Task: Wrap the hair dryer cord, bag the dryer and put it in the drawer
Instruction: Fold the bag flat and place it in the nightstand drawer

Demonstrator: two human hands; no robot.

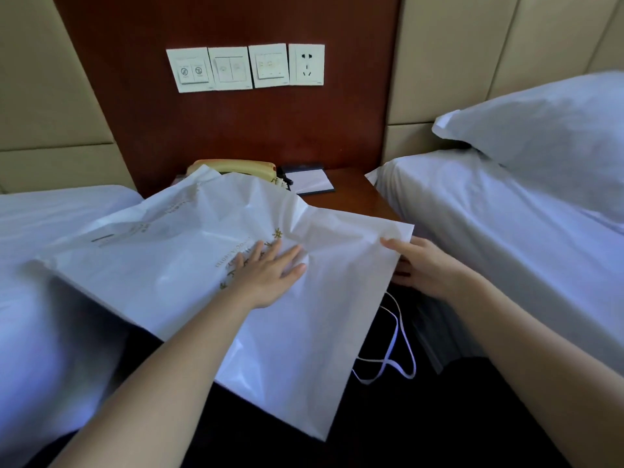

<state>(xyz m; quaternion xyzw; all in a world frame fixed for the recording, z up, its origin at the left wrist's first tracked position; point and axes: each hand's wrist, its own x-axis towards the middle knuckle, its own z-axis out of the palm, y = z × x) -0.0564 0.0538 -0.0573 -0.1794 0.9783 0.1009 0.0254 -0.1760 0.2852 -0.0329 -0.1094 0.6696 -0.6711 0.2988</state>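
Observation:
A large white bag [189, 265] with gold print lies spread between the left bed and the wooden nightstand [351, 197]. My left hand [270, 271] rests flat on top of it, fingers spread. At the bag's right edge my right hand [422, 268] pinches the corner, thumb above and fingers beneath. White drawstrings [395, 352] dangle below that edge. The hair dryer and its cord are not visible; I cannot tell whether they are inside the bag. No drawer shows.
A beige telephone [236, 168] and a notepad [312, 182] sit at the back of the nightstand. Wall switches and a socket [306, 64] are above. White beds flank both sides, with a pillow [540, 136] on the right one.

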